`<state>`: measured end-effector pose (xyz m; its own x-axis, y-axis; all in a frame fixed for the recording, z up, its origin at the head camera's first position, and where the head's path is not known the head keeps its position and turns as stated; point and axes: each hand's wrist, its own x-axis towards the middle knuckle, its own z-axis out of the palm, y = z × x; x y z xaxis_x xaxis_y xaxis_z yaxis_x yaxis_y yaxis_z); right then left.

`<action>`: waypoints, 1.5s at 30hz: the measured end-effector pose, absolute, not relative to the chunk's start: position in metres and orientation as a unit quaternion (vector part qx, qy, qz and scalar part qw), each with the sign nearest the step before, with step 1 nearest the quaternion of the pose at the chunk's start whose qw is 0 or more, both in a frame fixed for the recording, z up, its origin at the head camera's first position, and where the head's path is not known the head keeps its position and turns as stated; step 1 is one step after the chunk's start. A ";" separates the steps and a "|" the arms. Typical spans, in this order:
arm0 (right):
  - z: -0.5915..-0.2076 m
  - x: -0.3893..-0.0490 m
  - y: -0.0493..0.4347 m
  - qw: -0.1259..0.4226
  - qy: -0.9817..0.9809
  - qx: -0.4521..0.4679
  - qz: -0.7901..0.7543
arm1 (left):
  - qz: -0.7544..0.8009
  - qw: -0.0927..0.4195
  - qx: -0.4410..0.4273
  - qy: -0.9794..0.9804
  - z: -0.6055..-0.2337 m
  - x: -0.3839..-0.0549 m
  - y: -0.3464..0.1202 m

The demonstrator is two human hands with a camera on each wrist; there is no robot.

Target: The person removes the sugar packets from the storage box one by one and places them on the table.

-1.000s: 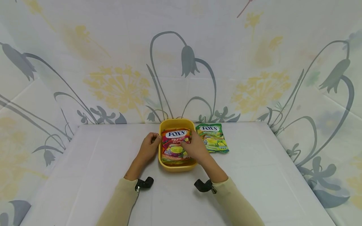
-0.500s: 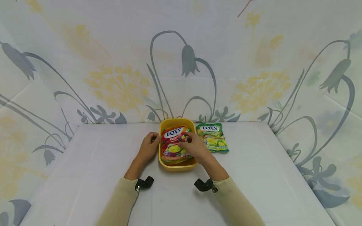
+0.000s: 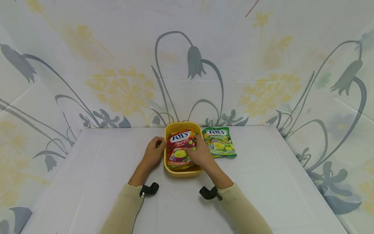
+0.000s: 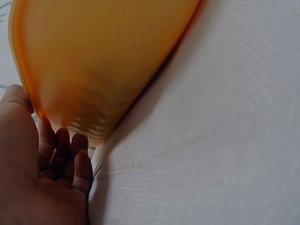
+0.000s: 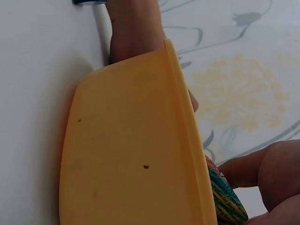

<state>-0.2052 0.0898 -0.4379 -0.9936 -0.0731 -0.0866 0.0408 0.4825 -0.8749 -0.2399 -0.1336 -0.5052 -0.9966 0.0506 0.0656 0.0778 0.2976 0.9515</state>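
A yellow plastic tub [image 3: 182,174] stands near the back of the table. Its outer walls show in the left wrist view [image 4: 108,51] and the right wrist view. My left hand [image 3: 154,152] grips the tub's left rim, thumb at the edge and fingers bent against the outer wall. Inside lies a red FOX'S Fruits candy bag [image 3: 179,151], slightly tilted, with greenish packaging showing beneath it. My right hand [image 3: 202,153] pinches the right side of the red bag, thumb on its front. Fingers behind it are partly hidden. In the right wrist view, a bag corner [image 5: 225,199] pokes above the rim.
A green FOX'S Spring Tea candy bag [image 3: 219,142] lies flat just right of the tub, close to my right hand. White cloth covers the table [image 3: 263,182]. A flower-printed cloth [image 3: 187,94] rises directly behind and along both sides.
The red candy bag turned anticlockwise in the tub, then straightened a little. My right hand shifted its hold along the bag's right side. My left hand has stayed at the rim.
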 end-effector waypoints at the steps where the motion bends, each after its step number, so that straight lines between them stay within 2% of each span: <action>1: -0.438 -0.205 0.090 0.054 0.859 -0.007 -0.509 | -0.592 0.011 -0.041 -0.805 -0.505 -0.240 -0.134; 22: -0.418 -0.208 0.105 0.050 0.833 0.002 -0.550 | -0.597 0.015 -0.042 -0.801 -0.508 -0.242 -0.134; 45: -0.394 -0.219 0.152 0.030 0.814 0.021 -0.580 | -0.598 0.013 -0.040 -0.800 -0.504 -0.239 -0.133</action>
<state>-0.2187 0.1518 -0.3942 -0.9973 -0.0009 -0.0729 0.0686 0.3263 -0.9428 -0.2391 -0.1329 -0.5037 -0.9965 0.0480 0.0686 0.0794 0.2811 0.9564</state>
